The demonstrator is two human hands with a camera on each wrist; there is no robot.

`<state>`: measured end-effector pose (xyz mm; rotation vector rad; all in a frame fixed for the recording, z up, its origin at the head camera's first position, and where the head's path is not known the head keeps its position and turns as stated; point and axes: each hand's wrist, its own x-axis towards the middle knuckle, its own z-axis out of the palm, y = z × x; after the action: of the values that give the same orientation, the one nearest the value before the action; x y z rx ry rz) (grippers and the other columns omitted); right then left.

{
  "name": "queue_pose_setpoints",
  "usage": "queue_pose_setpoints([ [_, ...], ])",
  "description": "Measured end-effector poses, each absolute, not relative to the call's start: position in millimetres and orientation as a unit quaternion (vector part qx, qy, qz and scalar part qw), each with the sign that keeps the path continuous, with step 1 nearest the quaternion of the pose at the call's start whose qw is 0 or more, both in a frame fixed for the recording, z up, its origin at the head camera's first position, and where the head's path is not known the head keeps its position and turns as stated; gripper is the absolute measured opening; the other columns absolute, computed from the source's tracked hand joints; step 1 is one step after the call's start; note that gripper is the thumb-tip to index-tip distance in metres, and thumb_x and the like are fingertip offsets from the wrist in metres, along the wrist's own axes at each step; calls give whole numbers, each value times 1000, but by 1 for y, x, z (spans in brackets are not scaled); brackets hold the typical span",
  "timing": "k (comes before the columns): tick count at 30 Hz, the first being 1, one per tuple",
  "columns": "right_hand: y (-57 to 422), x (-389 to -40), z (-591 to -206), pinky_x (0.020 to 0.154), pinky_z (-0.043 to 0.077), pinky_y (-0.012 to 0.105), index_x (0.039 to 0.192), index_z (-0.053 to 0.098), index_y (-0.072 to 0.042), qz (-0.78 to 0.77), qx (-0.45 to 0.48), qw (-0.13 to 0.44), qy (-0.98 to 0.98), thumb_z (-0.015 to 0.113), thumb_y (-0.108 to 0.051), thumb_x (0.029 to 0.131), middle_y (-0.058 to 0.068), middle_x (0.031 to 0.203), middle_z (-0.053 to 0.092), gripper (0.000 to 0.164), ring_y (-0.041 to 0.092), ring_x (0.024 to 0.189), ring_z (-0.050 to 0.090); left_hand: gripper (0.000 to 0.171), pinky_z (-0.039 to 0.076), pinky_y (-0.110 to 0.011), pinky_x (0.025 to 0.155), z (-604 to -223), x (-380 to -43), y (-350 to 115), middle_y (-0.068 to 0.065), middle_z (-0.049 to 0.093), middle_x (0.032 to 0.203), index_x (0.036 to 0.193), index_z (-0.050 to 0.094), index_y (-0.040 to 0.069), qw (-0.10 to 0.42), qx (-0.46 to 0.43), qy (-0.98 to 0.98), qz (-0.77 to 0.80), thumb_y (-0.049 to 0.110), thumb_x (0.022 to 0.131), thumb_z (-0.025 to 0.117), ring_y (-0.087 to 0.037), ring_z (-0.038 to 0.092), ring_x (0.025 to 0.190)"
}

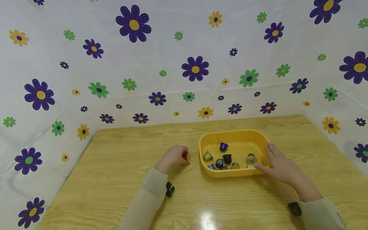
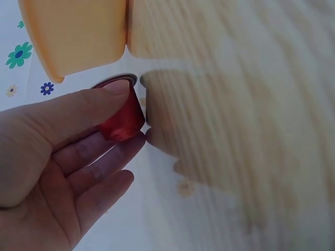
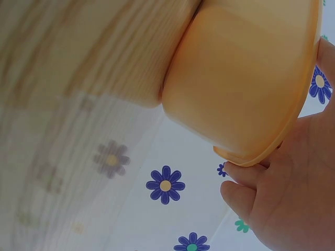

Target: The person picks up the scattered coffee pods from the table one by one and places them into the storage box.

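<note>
My left hand pinches a red coffee capsule between thumb and fingers, low over the table left of a yellow tray. The capsule's pale lid faces the tray in the head view. The right hand rests on the tray's right front corner, fingers along the right rim and thumb over the front rim. Inside the tray lie several capsules, among them a purple one, a black one, a light green one and a beige one.
Beside the left sleeve are dark objects on the wooden table. Another dark object lies by the right sleeve. A white flower-printed cloth stands behind the table and along both sides.
</note>
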<state>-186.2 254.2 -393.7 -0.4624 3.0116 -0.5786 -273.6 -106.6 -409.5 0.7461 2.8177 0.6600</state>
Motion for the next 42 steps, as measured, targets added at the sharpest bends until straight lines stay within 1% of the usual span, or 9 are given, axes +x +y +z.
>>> queue_pose_setpoints([
  [5,255,-185,-394,96,18,58,132,17,18,-189,-147,22,971,48,-53,84,34,138,9,91,46,125,11,17,42,-26,63,-409,-272,-105,5,52,69,71,58,12,79,244,941,222,9,69,75,-12,47,65],
  [11,256,-186,-395,96,18,58,132,17,17,-188,-145,23,971,48,-53,84,34,138,9,91,46,125,11,14,41,-26,60,-406,-269,-105,3,52,71,75,57,13,77,229,938,249,9,71,70,-14,47,65],
  [19,255,-186,-392,96,18,58,132,17,18,-185,-150,17,971,48,-53,84,34,138,9,91,47,125,11,15,44,-29,67,-391,-264,-102,1,56,77,86,60,7,3,236,924,302,10,75,70,-13,51,71],
  [22,254,-186,-392,96,18,58,132,17,18,-186,-148,20,971,48,-53,84,34,138,9,91,47,125,11,14,45,-31,73,-383,-260,-99,2,56,79,87,60,8,-11,236,916,324,11,77,69,-14,52,75],
  [25,254,-186,-393,96,18,58,132,17,18,-186,-148,20,971,48,-53,84,34,138,9,91,47,125,11,16,45,-33,77,-378,-256,-94,1,58,82,91,61,7,-26,237,910,340,13,78,68,-15,54,80],
  [31,254,-186,-394,96,18,58,132,17,18,-185,-147,21,971,48,-53,84,34,138,9,91,46,125,11,21,47,-32,78,-375,-253,-80,-2,61,87,96,62,5,-50,262,894,361,12,77,69,-14,56,80],
  [38,254,-185,-396,97,17,57,132,16,18,-190,-147,20,971,49,-53,84,34,138,9,91,46,126,10,22,47,-29,77,-377,-253,-61,-3,61,89,97,62,5,-55,274,899,337,15,78,68,-14,56,82],
  [42,254,-185,-395,97,17,57,131,17,18,-190,-147,16,971,49,-52,84,34,138,9,91,46,126,11,23,47,-27,75,-378,-253,-51,-3,61,91,98,62,5,-49,275,898,339,16,79,68,-14,55,82],
])
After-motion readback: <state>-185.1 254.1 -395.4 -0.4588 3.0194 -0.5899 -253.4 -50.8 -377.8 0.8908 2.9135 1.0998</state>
